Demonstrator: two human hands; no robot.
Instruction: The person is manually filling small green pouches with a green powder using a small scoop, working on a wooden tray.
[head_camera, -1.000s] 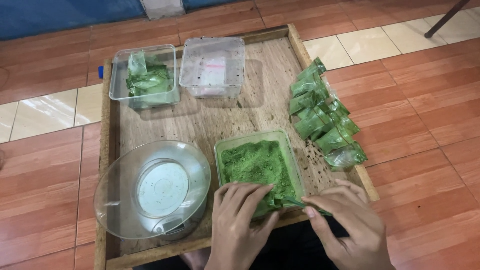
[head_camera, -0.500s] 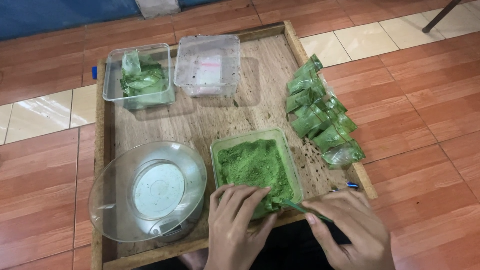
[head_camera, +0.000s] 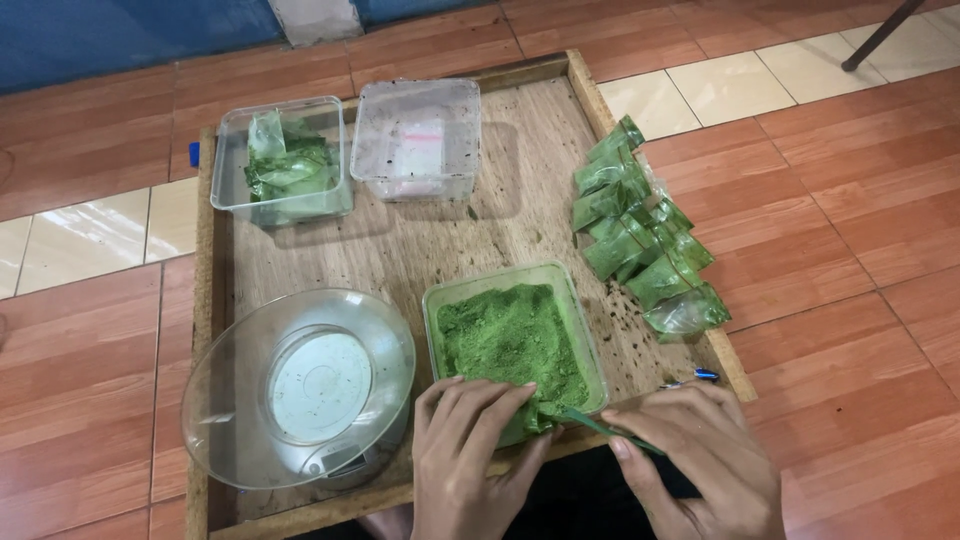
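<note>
Right grip (head_camera: 700, 460) pinches green spoon (head_camera: 590, 422); left grip (head_camera: 470, 450) holds one pouch (head_camera: 535, 412); three tubs.

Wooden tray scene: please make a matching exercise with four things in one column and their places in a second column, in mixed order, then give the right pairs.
Things:
1. green powder tub
2. kitchen scale
3. row of filled packets
4. empty-looking clear tub

Places:
A. along the right edge of the wooden tray
B. near left corner of the tray, under a clear bowl
C. far side of the tray, middle
D. right in front of the left hand and right hand

Pairs: 1-D, 2-B, 3-A, 4-C
</note>
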